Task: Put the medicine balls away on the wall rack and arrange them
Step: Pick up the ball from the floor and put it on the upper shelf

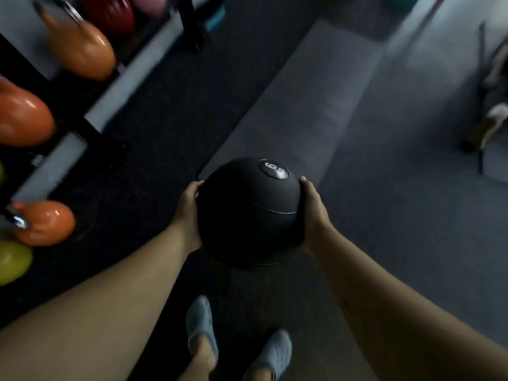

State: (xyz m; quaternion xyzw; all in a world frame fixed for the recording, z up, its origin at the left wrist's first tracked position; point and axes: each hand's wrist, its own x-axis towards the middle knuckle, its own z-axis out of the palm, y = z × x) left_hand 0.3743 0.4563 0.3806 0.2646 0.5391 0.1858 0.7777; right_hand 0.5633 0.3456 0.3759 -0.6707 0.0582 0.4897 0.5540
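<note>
A black medicine ball (247, 213) with a round label reading 6 is held in front of me above the floor. My left hand (188, 213) presses its left side and my right hand (313, 213) presses its right side. The wall rack (66, 105), a dark frame, runs along the left edge of the view. It holds orange balls (82, 49), (23, 116), (45, 222), a yellow-green ball (12, 259) at the bottom left and a dark red ball (110, 15) at the top. The picture is blurred by motion.
My two feet in light grey shoes (202, 325) stand on dark rubber flooring. A lighter grey mat (302, 100) stretches ahead. Some gym equipment (492, 122) stands at the far right edge. A black upright post (192, 23) rises at the rack's far end.
</note>
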